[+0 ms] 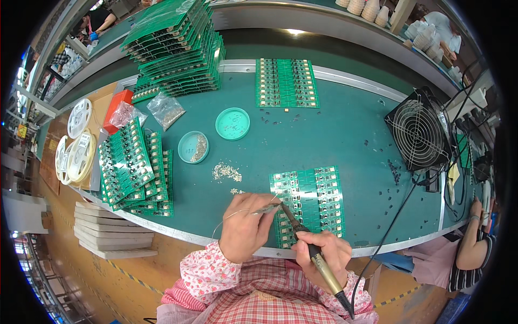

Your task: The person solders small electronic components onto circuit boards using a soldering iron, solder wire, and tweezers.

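A green panel of small circuit boards (308,186) lies flat near the table's front edge, bearing rows of white and black components. My right hand (328,249) is closed round the handle of a soldering iron (326,271), whose tip points up and left over the panel's left rows. Beside it, my left hand (240,227) pinches metal tweezers (265,209) and a thin, curved solder wire (233,214). Tweezer ends and iron tip meet close together at the panel's left edge; whether they touch a component is too small to tell.
Stacked panels stand at the back left (175,54) and front left (132,173). Two round dishes (233,123) (185,147) hold small parts; loose parts (226,172) lie nearby. A black fan (415,129) stands right. The iron's cable (383,237) crosses the front edge.
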A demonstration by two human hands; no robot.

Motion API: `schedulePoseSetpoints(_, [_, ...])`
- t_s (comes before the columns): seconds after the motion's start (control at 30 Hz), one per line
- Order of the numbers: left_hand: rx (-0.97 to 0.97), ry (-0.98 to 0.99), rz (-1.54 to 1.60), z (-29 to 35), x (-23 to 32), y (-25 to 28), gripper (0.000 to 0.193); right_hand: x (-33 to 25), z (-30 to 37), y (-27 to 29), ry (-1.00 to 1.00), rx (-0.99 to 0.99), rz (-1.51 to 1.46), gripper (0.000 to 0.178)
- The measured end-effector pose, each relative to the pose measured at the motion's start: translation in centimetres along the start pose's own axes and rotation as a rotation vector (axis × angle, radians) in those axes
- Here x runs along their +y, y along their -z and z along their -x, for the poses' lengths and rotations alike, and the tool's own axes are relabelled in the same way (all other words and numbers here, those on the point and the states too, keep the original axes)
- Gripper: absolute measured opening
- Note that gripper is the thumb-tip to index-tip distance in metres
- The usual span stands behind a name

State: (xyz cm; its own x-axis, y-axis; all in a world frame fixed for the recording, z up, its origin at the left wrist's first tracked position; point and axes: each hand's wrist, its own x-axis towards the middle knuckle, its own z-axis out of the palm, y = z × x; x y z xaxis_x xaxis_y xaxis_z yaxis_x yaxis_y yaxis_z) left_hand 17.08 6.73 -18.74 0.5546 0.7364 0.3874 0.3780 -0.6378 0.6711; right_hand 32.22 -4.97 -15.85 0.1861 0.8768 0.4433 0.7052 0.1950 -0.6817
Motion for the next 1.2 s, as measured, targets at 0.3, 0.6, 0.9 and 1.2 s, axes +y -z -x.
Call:
schedulePoseSetpoints(0.3, [0.005, 0.011, 0.012, -0.1, 0.0, 0.0, 0.023, 1.1, 2.0, 0.7, -0.216, 0.171, -0.121, 0.013])
schedulePoseSetpoints(0.6, [-0.003, 0.009, 0.017, -0.2, 0.2, 0.2, 0.021, 2.2, 3.3, -0.1, -0.203, 0.241, -0.185, 0.013])
schedulePoseSetpoints(0.9, [0.094, 0.167, -0.057, 1.0, -0.5, 3.2, 0.015, 2.4, 3.6, -0.4, -0.226, 0.269, -0.234, 0.013])
schedulePoseSetpoints(1.2, [0.193, 0.275, -0.124, 1.5, -2.5, 4.2, 0.011, 2.7, 4.1, -0.4, -0.224, 0.272, -0.240, 0.018])
